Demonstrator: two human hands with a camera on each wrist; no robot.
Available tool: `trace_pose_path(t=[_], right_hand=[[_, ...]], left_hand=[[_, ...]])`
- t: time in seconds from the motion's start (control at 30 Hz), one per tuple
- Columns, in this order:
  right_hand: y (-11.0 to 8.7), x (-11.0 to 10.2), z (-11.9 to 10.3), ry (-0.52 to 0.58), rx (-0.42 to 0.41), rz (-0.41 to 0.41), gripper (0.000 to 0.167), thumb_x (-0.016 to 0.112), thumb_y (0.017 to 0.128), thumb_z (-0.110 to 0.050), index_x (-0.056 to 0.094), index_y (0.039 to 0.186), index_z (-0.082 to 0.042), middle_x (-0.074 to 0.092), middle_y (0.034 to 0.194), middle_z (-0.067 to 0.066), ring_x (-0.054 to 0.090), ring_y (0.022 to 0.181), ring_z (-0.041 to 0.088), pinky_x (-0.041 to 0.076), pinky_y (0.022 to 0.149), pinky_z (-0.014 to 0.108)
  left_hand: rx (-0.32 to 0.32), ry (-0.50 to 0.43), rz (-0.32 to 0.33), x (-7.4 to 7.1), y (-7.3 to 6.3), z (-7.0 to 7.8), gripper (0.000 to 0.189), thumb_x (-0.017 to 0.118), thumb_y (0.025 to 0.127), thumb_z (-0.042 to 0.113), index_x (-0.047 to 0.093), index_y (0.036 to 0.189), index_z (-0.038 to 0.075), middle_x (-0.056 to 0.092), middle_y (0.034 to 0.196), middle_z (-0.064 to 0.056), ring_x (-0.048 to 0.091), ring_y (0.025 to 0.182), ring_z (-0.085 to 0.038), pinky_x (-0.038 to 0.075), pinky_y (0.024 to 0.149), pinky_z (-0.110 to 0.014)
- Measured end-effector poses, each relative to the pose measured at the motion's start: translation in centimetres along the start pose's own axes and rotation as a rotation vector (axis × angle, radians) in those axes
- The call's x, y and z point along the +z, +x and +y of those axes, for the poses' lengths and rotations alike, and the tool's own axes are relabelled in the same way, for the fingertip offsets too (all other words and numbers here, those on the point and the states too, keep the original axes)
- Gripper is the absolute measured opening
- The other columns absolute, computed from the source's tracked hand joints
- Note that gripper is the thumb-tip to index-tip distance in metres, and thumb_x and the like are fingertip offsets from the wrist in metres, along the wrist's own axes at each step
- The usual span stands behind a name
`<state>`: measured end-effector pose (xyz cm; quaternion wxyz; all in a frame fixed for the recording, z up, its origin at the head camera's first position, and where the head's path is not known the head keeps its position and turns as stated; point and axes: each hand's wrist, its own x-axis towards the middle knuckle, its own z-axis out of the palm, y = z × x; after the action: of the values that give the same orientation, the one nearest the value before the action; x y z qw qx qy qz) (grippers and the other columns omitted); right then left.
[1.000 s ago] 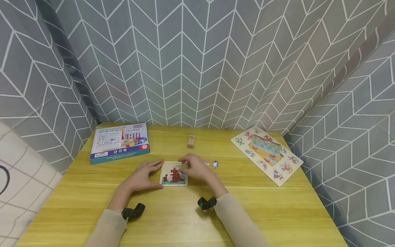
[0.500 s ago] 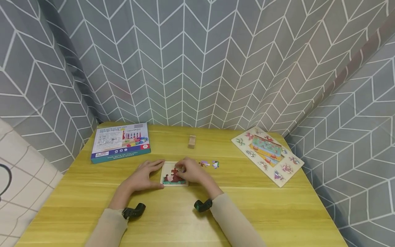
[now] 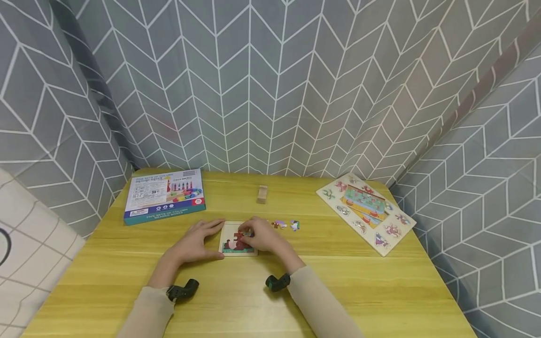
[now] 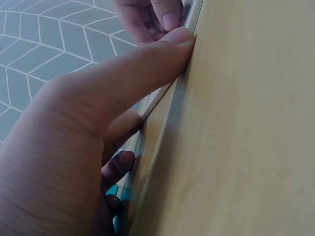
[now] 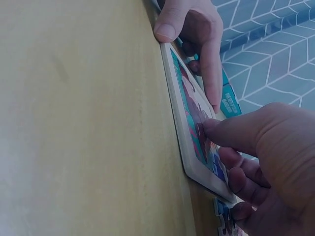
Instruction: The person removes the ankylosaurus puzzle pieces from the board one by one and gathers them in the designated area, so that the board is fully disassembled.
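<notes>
The small puzzle board [image 3: 228, 229] lies flat on the yellow wood-grain bench [image 3: 236, 300], between the two hands; brown pieces [image 3: 238, 237] sit within its frame, with a teal strip along the near edge and a bare pale area toward the far left; the left hand [image 3: 194, 242] is spread along the left side of the board, thumb touching the near corner and a forefinger reaching the far one; the right hand [image 3: 266, 234] bends over the right part, its thumb tip touching the picture in the right wrist view and its other fingers curled near the right edge; whether it pinches a piece, I cannot tell.

Loose puzzle pieces [image 3: 295, 225] lie on the bench just beyond the right hand, to its right; farther back stands a little wooden block [image 3: 262, 194]; at the far left is a box [image 3: 186, 199] with a teal side and printed top; at the far right a larger board [image 3: 369, 237] with animal-like figures lies turned at an angle, illustrated cards [image 3: 366, 203] overlapping on top of it; both arms wear beige sleeves [image 3: 149, 310], with a black device [image 3: 183, 290] at each wrist; a grey curtain [image 3: 270, 94] with white chevron lines hangs behind the bench.
</notes>
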<state>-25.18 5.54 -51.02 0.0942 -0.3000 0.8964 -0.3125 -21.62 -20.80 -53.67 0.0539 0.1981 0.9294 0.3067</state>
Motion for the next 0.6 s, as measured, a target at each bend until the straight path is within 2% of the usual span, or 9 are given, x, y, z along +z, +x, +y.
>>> trace_pose_path(t=[0.2, 0.4, 0.6], right_hand=[[0.02, 0.21, 0.24, 0.0, 0.007, 0.004, 0.024, 0.074, 0.1, -0.014, 0.077, 0.123, -0.007, 0.068, 0.109, 0.005, 0.054, 0.083, 0.008, 0.05, 0.075, 0.023], [-0.14, 0.22, -0.13, -0.014, 0.034, 0.005, 0.025, 0.073, 0.102, -0.016, 0.074, 0.126, -0.008, 0.067, 0.114, 0.005, 0.054, 0.086, 0.008, 0.049, 0.075, 0.023], [-0.26, -0.09, -0.54, -0.044, 0.009, -0.007, 0.026, 0.072, 0.101, -0.012, 0.073, 0.126, -0.006, 0.068, 0.116, 0.007, 0.057, 0.084, 0.008, 0.051, 0.073, 0.021]], left_hand=[[-0.006, 0.001, 0.001, 0.09, -0.12, -0.07, 0.102, 0.088, 0.079, 0.059, 0.044, 0.164, 0.02, 0.041, 0.169, -0.007, 0.032, 0.151, -0.048, 0.032, 0.116, -0.075], [0.003, 0.003, 0.006, 0.07, -0.08, 0.0, 0.102, 0.088, 0.079, 0.058, 0.045, 0.163, 0.018, 0.042, 0.168, -0.008, 0.037, 0.147, -0.044, 0.035, 0.115, -0.073], [-0.005, -0.004, 0.004, 0.01, 0.02, 0.12, 0.102, 0.089, 0.079, 0.057, 0.045, 0.163, 0.02, 0.041, 0.169, -0.007, 0.036, 0.148, -0.045, 0.034, 0.115, -0.074]])
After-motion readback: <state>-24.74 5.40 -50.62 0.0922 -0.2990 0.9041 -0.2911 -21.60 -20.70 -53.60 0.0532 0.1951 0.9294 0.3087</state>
